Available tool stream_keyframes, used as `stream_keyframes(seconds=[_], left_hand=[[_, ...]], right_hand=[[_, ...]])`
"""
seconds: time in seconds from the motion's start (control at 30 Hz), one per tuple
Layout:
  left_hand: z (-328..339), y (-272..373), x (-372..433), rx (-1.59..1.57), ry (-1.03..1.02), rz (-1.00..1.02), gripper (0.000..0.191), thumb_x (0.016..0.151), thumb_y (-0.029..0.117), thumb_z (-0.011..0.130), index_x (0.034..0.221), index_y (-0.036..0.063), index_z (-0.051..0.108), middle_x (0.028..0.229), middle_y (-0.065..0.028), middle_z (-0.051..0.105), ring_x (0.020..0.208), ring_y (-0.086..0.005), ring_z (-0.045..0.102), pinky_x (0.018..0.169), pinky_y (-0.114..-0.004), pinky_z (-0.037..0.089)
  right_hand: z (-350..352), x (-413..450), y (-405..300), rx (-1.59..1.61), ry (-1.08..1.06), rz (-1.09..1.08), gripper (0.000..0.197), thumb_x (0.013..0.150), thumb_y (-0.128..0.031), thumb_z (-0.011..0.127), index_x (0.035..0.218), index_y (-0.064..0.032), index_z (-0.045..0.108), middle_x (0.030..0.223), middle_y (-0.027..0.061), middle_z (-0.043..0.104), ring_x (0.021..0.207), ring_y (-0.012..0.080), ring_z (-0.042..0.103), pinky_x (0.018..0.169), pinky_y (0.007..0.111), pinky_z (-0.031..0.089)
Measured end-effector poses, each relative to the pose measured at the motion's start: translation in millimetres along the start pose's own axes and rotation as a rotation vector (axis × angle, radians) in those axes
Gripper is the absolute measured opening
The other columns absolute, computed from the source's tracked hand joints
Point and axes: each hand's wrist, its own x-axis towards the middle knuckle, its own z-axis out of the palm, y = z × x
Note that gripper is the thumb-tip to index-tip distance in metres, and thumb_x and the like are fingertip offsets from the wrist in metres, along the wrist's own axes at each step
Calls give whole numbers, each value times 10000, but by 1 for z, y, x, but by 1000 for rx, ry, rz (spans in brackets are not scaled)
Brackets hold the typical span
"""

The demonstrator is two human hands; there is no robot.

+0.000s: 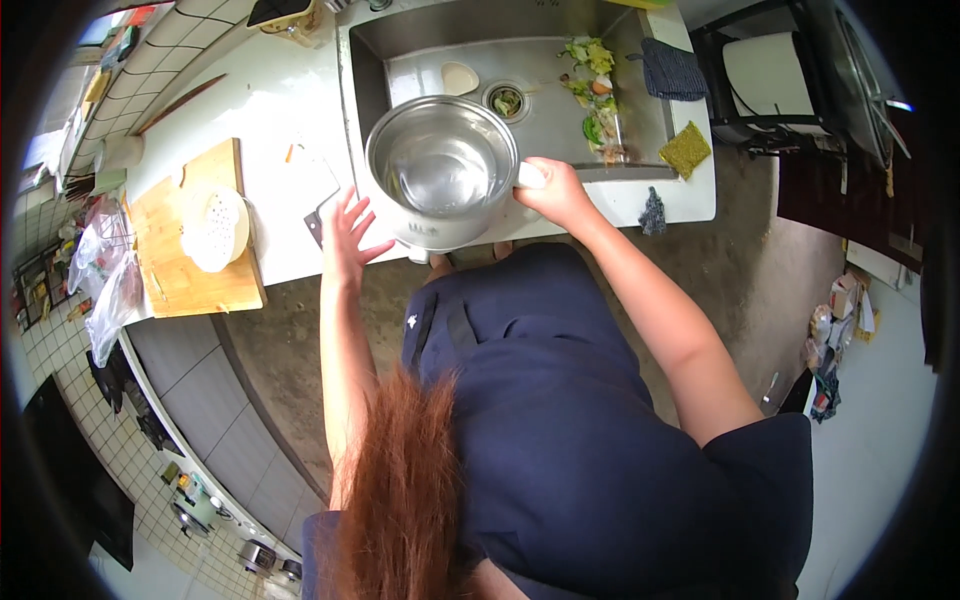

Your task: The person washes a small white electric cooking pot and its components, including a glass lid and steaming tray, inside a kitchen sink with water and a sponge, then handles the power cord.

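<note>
My right hand (556, 196) grips the white side handle of a pot (442, 161) with a shiny metal inside and a pale outer wall. The pot is at the front edge of the sink (465, 46), covering part of its near left corner. What looks like clear liquid or bare shiny metal shows at its bottom; I cannot tell which. My left hand (349, 238) is left of the pot, fingers spread and holding nothing. Beside those fingers, a cleaver (321, 217) lies on the white counter (289, 225), partly hidden by my hand.
A wooden cutting board (161, 217) bears a white colander (216, 229). Vegetable scraps (594, 112) and a pale scoop-like piece (459, 78) lie in the sink near the drain (507, 102). A scrub sponge (685, 150) and dark cloth (672, 70) rest on the right rim. Plastic bags (112, 270) hang at left.
</note>
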Motion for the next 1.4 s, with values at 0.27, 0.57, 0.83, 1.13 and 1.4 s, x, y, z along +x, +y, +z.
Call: stream_keyframes(seconds=[0.27, 0.57, 0.83, 1.13, 1.4], left_hand=[[-50, -13, -38, -45, 271, 83, 587, 884, 511, 290, 1300, 103, 368, 1273, -137, 434, 1177, -250, 418, 835, -412, 457], [-59, -36, -65, -134, 366, -45, 515, 904, 419, 291, 1242, 54, 426, 1213, -127, 511, 1096, -224, 507, 816, -355, 458], [-41, -23, -31, -67, 281, -101, 479, 911, 382, 284, 1209, 52, 462, 1139, -108, 560, 995, -185, 549, 778, -312, 465], [36, 9, 69, 247, 61, -83, 339, 878, 300, 403, 1073, 69, 557, 996, -71, 618, 873, -140, 574, 743, -278, 452], [185, 52, 180, 631, -240, 499, 278, 885, 186, 440, 1032, -11, 570, 953, -83, 597, 922, -148, 536, 820, -248, 396]], right_hand=[[20, 39, -10, 894, -199, 312, 64, 754, -20, 541, 806, -4, 506, 599, 28, 482, 520, 121, 485, 658, 328, 470], [45, 55, -2, 1431, -504, 745, 130, 799, -51, 473, 691, -86, 410, 521, -42, 385, 485, 95, 423, 769, 308, 434], [35, 33, 12, 1694, -619, 849, 134, 806, -56, 440, 687, -111, 412, 496, -65, 326, 430, 54, 361, 628, 257, 395], [-74, -3, 28, 1253, -61, 524, 84, 786, -48, 539, 845, -4, 500, 580, -10, 382, 464, 95, 387, 590, 320, 451], [-156, -47, 5, -317, 576, 63, 133, 657, -59, 625, 753, -14, 546, 655, 167, 558, 604, 304, 578, 552, 349, 447]])
